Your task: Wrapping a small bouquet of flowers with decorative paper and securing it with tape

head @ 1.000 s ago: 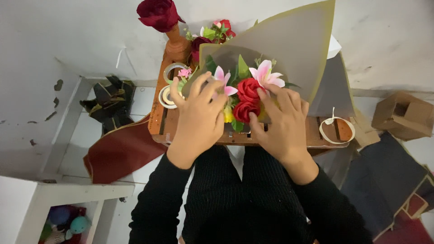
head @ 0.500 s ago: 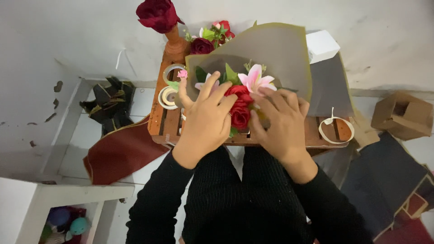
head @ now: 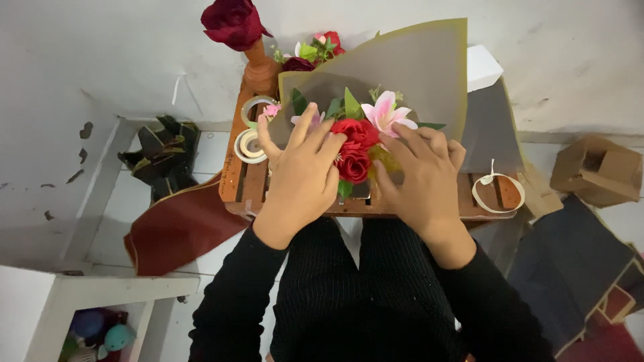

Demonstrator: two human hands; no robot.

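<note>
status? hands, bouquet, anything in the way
Left hand and right hand both flat on the bouquet. Grey wrap folded up behind it. Tape rolls beside left hand.

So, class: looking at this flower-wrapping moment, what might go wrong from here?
1. Both hands, left and right, press on the red roses; petals may crush.
2. The grey wrap stands half-folded and could spring open.
3. The ribbon loop sits near the crate edge and may slip off.
</note>
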